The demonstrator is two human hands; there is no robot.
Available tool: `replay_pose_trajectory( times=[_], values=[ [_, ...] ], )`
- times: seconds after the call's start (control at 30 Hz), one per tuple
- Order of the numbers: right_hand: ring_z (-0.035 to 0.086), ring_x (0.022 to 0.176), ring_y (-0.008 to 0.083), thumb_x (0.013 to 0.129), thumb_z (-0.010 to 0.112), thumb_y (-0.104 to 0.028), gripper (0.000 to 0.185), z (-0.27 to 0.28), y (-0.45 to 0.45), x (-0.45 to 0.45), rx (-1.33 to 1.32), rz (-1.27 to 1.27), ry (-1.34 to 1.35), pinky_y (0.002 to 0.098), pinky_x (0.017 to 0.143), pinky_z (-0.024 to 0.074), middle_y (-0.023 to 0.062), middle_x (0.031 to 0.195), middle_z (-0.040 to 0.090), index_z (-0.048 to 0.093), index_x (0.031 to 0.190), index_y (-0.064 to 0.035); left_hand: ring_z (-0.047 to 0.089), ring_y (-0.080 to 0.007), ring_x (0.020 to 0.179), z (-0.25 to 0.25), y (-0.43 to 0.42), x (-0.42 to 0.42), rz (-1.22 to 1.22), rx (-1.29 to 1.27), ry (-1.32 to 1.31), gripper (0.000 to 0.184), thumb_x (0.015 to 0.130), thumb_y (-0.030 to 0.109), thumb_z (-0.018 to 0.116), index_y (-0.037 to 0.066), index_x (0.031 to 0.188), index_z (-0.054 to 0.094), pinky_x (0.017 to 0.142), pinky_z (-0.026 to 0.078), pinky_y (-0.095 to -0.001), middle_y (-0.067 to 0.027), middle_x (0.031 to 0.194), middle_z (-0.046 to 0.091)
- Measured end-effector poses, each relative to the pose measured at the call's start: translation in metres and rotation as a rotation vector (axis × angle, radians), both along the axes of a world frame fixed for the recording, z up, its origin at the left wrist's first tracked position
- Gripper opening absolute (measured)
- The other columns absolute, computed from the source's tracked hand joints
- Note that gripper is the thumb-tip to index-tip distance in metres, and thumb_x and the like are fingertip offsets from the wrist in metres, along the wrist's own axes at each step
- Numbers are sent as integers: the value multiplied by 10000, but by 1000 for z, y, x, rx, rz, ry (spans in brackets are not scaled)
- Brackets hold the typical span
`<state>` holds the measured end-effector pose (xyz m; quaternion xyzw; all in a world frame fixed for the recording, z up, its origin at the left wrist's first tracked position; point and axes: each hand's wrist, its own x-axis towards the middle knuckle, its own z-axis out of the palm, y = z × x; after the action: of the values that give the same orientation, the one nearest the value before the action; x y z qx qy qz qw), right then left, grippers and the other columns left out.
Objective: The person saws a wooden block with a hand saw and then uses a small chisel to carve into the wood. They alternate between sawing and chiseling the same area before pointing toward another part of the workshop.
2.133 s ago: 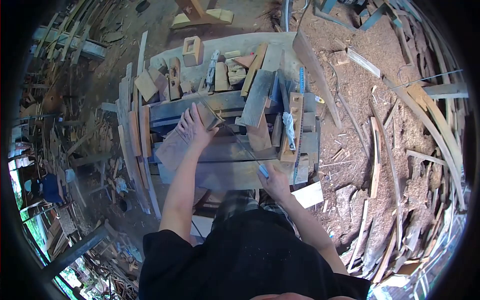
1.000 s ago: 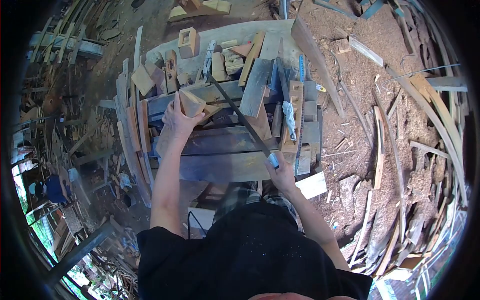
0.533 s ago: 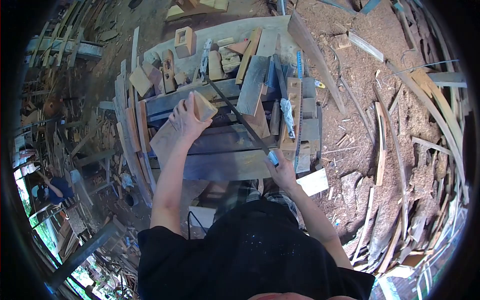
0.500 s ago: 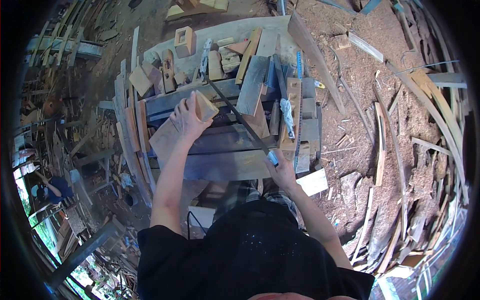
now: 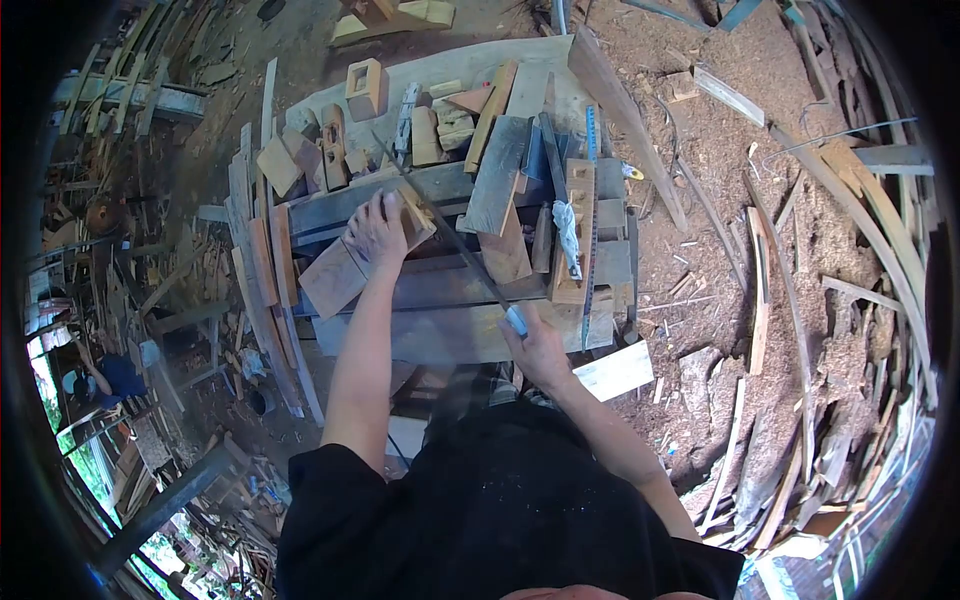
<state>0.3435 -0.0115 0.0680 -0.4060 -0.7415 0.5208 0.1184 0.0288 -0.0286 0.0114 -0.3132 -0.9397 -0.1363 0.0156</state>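
Observation:
My left hand (image 5: 377, 232) is closed over a wooden block (image 5: 416, 215), pressing it against the bench. The block's pale end shows beside the fingers; the palm hides the rest. A flat wooden piece (image 5: 330, 282) lies below and left of this hand. In my right hand (image 5: 540, 350) is the pale handle of a long, dark, tapering file (image 5: 462, 250). Its blade slants up and left across the bench, passing along the right edge of the block. Whether the blade touches the block I cannot tell.
Wood offcuts and block planes (image 5: 333, 145) crowd the bench's far side. A dark board (image 5: 497, 175), a mortised wood strip (image 5: 575, 230) and a blue ruler (image 5: 590, 215) lie to the right. Sawdust and scrap strips (image 5: 757, 290) cover the ground. Another person (image 5: 115, 375) is at far left.
My right hand has moved left with the file, whose tip now reaches farther up and left. My left hand stays on the block, with its fingers slightly shifted.

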Motion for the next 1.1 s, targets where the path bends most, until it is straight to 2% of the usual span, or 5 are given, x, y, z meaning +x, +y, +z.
replay_pose_trajectory(
  times=[0.13, 0.33, 0.6, 1.0, 1.1],
  values=[
    [621, 748, 475, 918, 615, -252, 307, -14, -9, -9, 18, 27, 4, 553, 615, 487, 268, 850, 631, 428, 1096, -85, 564, -327, 1001, -11, 20, -12, 198, -95, 87, 457, 972, 472, 409, 136, 1030, 713, 929, 306, -493, -92, 1083, 643],
    [621, 770, 481, 909, 634, -215, 296, 7, -11, -3, -115, 30, -117, 530, 618, 486, 271, 790, 628, 451, 1058, -37, 580, -319, 974, -11, 27, -10, 212, -117, 128, 472, 981, 453, 365, 142, 1014, 719, 925, 309, -472, -103, 962, 674],
    [621, 723, 477, 907, 625, -199, 315, -21, 24, -85, -66, 37, 78, 539, 606, 487, 275, 755, 632, 415, 1076, -35, 575, -309, 965, -7, 29, -7, 215, -129, 116, 459, 974, 441, 378, 128, 1012, 711, 929, 304, -473, -99, 1004, 676],
    [614, 749, 494, 892, 649, -193, 324, -35, 21, -95, -161, -13, 94, 534, 623, 491, 272, 762, 624, 433, 1064, -25, 568, -299, 971, -5, 32, -10, 205, -149, 70, 441, 970, 413, 368, 127, 1015, 702, 921, 300, -473, -93, 1008, 674],
    [607, 745, 495, 887, 653, -185, 317, -2, 7, -53, -137, -26, 59, 531, 612, 490, 273, 749, 618, 429, 1040, -20, 568, -298, 966, -8, 37, -11, 203, -145, 64, 436, 971, 407, 365, 133, 1014, 701, 915, 300, -472, -92, 1005, 674]
  ],
)
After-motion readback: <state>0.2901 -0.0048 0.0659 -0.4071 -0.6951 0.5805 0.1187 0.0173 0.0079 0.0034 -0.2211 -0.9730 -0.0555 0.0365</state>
